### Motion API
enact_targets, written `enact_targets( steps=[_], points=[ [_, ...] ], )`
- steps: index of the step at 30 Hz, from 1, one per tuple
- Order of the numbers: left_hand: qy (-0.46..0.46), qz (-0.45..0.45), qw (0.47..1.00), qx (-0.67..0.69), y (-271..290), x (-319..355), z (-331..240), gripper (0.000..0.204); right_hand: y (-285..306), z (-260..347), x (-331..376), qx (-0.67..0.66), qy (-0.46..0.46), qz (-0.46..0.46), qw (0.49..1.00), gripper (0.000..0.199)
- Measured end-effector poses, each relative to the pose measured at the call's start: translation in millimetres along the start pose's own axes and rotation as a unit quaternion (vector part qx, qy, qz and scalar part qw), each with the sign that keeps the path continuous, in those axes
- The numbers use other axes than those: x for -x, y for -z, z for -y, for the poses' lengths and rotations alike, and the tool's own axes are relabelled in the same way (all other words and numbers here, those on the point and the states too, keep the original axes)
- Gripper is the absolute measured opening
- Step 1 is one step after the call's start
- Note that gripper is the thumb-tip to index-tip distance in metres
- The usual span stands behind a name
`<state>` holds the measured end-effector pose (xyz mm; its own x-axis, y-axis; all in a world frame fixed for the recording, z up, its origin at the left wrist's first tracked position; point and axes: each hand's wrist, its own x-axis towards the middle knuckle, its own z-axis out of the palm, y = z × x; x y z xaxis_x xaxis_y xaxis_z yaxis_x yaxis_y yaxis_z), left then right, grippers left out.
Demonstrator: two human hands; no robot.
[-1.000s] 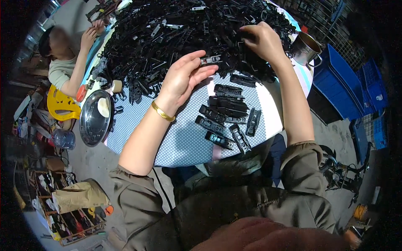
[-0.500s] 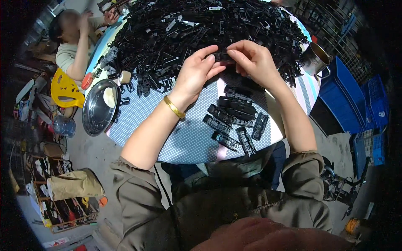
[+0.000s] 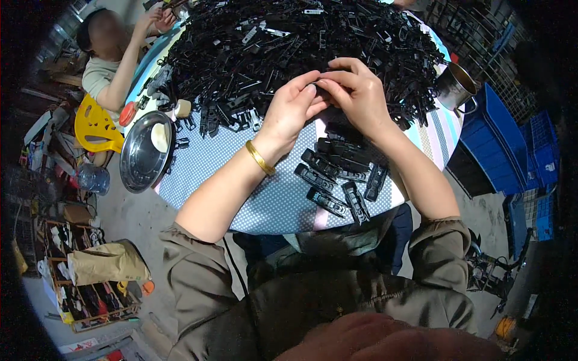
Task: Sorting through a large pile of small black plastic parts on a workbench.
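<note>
My left hand (image 3: 289,108) and my right hand (image 3: 360,99) meet over the near edge of a big heap of black plastic and metal parts (image 3: 271,54). Between their fingertips is a small black part (image 3: 315,83), mostly covered by the fingers; its exact kind does not show. The thumbs and forefingers of both hands are closed on it. Nearer to me, just below my right hand, several long black clip-like pieces (image 3: 328,203) lie in a loose group on the dotted tablecloth (image 3: 265,204).
A shiny metal bowl (image 3: 133,162) with a pale object inside stands at the table's left edge, near a red lid (image 3: 127,114). A metal pot (image 3: 454,87) is at the right, beside blue crates (image 3: 490,144). Another person (image 3: 108,75) sits at the far left by a yellow chair (image 3: 90,129).
My right hand has shifted slightly left, and its fingers now overlap my left fingertips over the small part. The other person's raised hand has moved away from the head.
</note>
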<state>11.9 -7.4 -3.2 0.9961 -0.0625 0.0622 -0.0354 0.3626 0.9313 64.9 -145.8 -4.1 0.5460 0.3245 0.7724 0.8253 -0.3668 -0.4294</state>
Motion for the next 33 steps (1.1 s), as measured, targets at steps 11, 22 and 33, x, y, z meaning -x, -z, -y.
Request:
enact_targets(
  steps=[11,22,33],
  points=[
    [0.007,0.077,0.989,0.125,7.0,-4.2,-1.5,0.039,17.9,9.1,-7.4,0.059,-0.055,0.046,0.996,0.023],
    [0.034,0.076,0.996,0.042,3.8,-4.2,-7.9,0.044,64.5,-99.7,-25.5,0.242,-0.081,0.01,0.967,0.033],
    [0.062,0.046,0.996,0.036,2.2,0.1,-12.3,0.043,54.7,-83.3,-28.7,0.219,-0.058,-0.041,0.973,0.018]
  ],
)
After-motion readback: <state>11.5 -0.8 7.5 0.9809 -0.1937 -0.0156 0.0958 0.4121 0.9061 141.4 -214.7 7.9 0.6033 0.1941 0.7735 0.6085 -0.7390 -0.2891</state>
